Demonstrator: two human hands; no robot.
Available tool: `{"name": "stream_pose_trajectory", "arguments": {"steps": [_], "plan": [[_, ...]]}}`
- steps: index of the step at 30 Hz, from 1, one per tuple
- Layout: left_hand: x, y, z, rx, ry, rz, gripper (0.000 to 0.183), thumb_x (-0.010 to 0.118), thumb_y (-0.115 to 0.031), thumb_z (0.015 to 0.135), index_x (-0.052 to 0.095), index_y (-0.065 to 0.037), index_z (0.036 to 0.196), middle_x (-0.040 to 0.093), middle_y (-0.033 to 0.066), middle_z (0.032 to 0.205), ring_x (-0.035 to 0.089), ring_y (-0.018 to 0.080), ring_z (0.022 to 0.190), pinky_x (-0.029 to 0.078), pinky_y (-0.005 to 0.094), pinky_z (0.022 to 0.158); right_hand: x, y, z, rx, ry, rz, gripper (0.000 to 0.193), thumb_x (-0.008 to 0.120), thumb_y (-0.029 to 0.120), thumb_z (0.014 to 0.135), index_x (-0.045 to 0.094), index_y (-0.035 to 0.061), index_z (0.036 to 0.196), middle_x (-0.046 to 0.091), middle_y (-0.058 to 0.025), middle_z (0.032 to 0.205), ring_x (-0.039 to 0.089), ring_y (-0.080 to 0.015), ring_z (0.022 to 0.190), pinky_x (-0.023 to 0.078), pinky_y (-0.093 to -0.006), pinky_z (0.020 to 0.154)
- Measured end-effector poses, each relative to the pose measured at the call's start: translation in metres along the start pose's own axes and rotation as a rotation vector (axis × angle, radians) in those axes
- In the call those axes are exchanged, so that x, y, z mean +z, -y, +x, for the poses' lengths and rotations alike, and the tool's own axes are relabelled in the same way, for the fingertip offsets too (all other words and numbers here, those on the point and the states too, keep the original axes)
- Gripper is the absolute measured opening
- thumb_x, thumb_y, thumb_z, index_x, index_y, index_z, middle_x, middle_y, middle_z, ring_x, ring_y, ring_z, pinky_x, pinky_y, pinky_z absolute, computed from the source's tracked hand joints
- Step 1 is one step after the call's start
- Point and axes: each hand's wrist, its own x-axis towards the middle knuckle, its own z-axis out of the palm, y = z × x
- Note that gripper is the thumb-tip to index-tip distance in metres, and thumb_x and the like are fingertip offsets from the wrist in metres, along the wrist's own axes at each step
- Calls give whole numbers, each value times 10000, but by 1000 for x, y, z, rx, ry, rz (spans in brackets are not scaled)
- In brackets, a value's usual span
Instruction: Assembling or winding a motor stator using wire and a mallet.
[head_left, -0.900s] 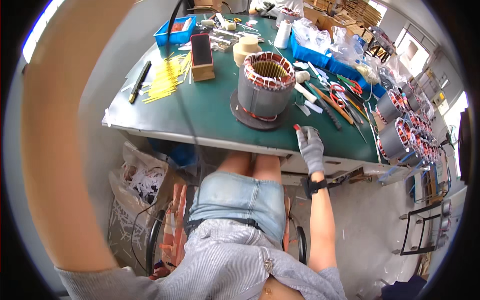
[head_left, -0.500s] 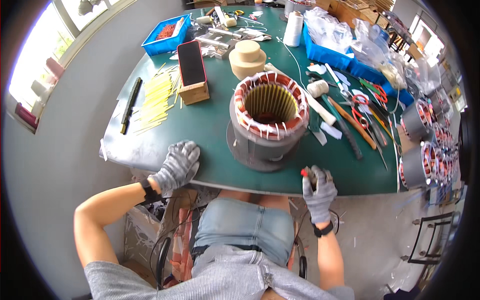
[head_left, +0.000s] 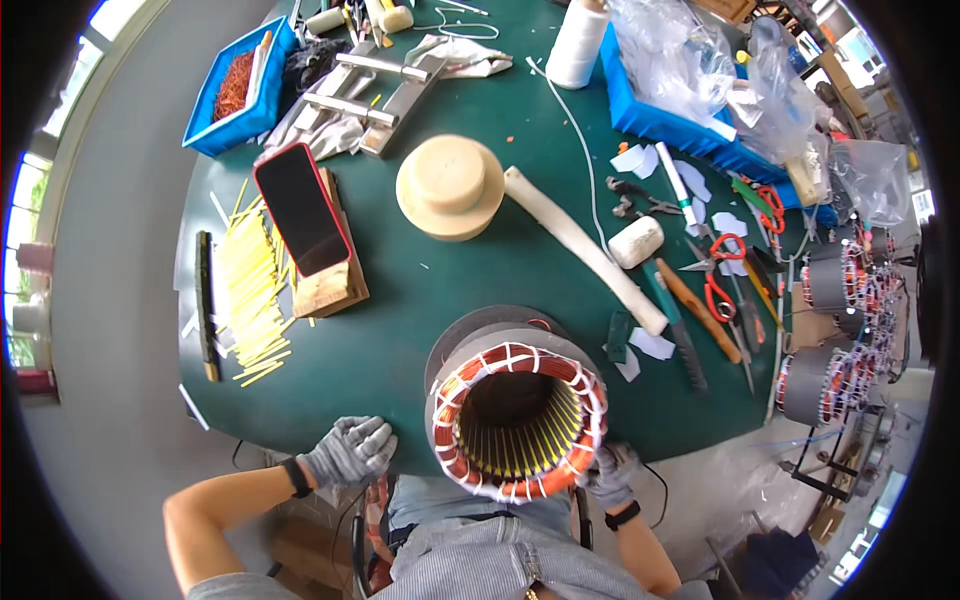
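Observation:
A dark grey motor stator stands on a round dark base at the table's near edge. Red-brown windings laced with white cord ring its open top, and yellow strips line the bore. My left hand, in a grey glove, rests at the table edge left of the stator, fingers curled in and nothing visible in them. Gloved too, my right hand is close by the stator's right side, which partly covers its fingers. What it holds is hidden now; the earlier frame shows a small red-tipped thing in it.
Yellow strips and a phone on a wooden block lie at left. Beyond the stator stands a cream stepped cylinder. At right are a white-headed mallet, scissors and blue bins.
The view has shifted, so the stator appears lower and more from above. My right hand is now nearer the stator and partly behind it. My left hand stays at the table edge.

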Motion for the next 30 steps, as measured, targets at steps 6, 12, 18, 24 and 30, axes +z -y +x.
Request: {"name": "stream_pose_trajectory", "arguments": {"steps": [6, 12, 18, 24, 30], "plan": [[-36, -13, 22, -151, 139, 169, 281, 585, -175, 714, 602, -64, 971, 562, 144, 1012, 541, 305, 967, 452, 390, 742, -10, 8, 28, 162, 246, -263, 302, 626, 358, 748, 594, 132, 947, 586, -154, 885, 581, -326, 781, 473, -393, 630], [-134, -38, -118, -1692, 237, -154, 472, 513, -316, 840, 444, -36, 1214, 518, 270, 1126, 542, 380, 957, 428, 468, 849, -34, -5, 66, 489, 346, 265, 281, 599, 257, 856, 558, -16, 914, 556, -177, 848, 551, -308, 759, 447, -393, 701], [-138, -196, -144, -1923, 488, -1825, 606, 512, -494, 869, 477, -28, 1254, 597, 200, 1111, 599, 217, 777, 495, 291, 653, -15, -12, 72, 433, 385, 220, 315, 620, 296, 837, 574, -1, 930, 572, -162, 866, 562, -296, 760, 455, -376, 706], [-271, -179, -46, -1404, -385, -1021, 330, 504, -194, 870, 558, 21, 1115, 585, 107, 1124, 581, 143, 882, 478, 254, 760, -45, -12, 84, 427, 442, 60, 302, 580, 330, 847, 592, 31, 881, 609, -150, 782, 598, -324, 713, 476, -411, 672], [-375, -207, -20, -1119, -893, -923, 361, 404, -210, 919, 464, 21, 1189, 555, 130, 1142, 543, 217, 999, 437, 300, 868, 16, -49, 48, 540, 405, 527, 342, 556, 407, 842, 591, 67, 838, 616, -158, 828, 591, -364, 764, 474, -422, 648]]}}
